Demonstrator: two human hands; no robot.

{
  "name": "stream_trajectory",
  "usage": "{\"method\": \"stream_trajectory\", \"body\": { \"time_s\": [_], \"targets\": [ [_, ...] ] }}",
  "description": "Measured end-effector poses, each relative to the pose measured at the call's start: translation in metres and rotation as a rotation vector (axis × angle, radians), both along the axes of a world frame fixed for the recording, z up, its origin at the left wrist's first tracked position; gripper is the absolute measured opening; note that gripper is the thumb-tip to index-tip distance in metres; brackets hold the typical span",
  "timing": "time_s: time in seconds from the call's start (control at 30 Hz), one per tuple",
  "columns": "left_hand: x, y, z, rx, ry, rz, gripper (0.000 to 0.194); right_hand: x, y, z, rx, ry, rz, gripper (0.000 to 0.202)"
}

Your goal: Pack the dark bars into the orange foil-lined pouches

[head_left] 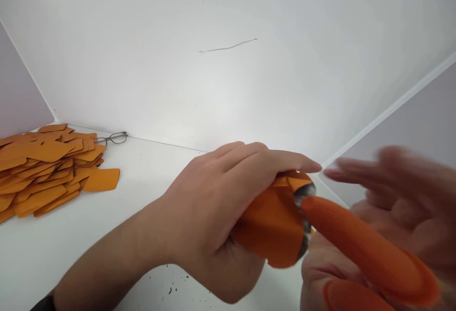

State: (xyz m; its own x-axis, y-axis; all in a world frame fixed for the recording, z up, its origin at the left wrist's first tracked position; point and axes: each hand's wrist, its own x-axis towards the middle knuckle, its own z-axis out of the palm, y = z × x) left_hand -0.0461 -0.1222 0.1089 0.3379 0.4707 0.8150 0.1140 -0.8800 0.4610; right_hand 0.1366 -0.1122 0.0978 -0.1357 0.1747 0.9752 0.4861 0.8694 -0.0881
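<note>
My left hand (pixel 228 206) is wrapped round a folded orange piece (pixel 274 221), its dark, ragged edge turned to the right. My right hand (pixel 402 206), blurred by motion, is at the right with its fingers stretched apart. Orange covers (pixel 374 254) sit on its thumb and another finger, and the tip of the upper one is at the ragged edge of the piece. The inside of the folded piece is mostly hidden.
A heap of flat orange pieces (pixel 46 168) lies on the white table (pixel 142 173) at the left. Beside it, near the back wall (pixel 213 92), are eyeglasses (pixel 118 137). Small dark crumbs (pixel 171 290) lie at the front. A side wall (pixel 409 116) stands at the right.
</note>
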Motion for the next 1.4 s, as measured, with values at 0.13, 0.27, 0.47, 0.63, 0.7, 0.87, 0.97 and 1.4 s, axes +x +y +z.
{"method": "stream_trajectory", "body": {
  "time_s": [0.13,0.27,0.47,0.63,0.7,0.87,0.97,1.4],
  "targets": [
    [-0.002,-0.003,0.001,-0.038,-0.017,-0.026,0.064,-0.004,0.016,-0.002,0.253,0.172,-0.076,0.041],
    [0.001,-0.001,-0.002,-0.025,-0.082,-0.072,0.066,0.007,0.021,-0.001,0.326,-0.018,-0.091,0.023],
    [0.0,0.003,-0.008,-0.198,0.012,-0.004,0.058,0.018,0.013,0.003,0.324,-0.252,-0.136,0.015],
    [-0.003,0.005,-0.007,-0.265,0.222,-0.071,0.044,0.016,0.001,0.011,0.123,-0.421,0.045,0.009],
    [-0.002,0.006,-0.008,-0.257,0.26,-0.087,0.043,0.015,-0.002,0.012,0.048,-0.481,0.085,0.021],
    [-0.006,0.01,-0.013,-0.336,0.216,-0.154,0.053,0.006,-0.004,0.006,-0.049,-0.53,0.126,0.038],
    [-0.011,0.012,-0.013,-0.317,0.117,-0.175,0.049,0.0,-0.008,0.003,-0.095,-0.532,0.108,0.029],
    [0.003,0.024,-0.033,-0.365,0.303,-0.139,0.036,0.01,0.001,0.002,-0.091,-0.632,-0.018,0.028]
  ]
}}
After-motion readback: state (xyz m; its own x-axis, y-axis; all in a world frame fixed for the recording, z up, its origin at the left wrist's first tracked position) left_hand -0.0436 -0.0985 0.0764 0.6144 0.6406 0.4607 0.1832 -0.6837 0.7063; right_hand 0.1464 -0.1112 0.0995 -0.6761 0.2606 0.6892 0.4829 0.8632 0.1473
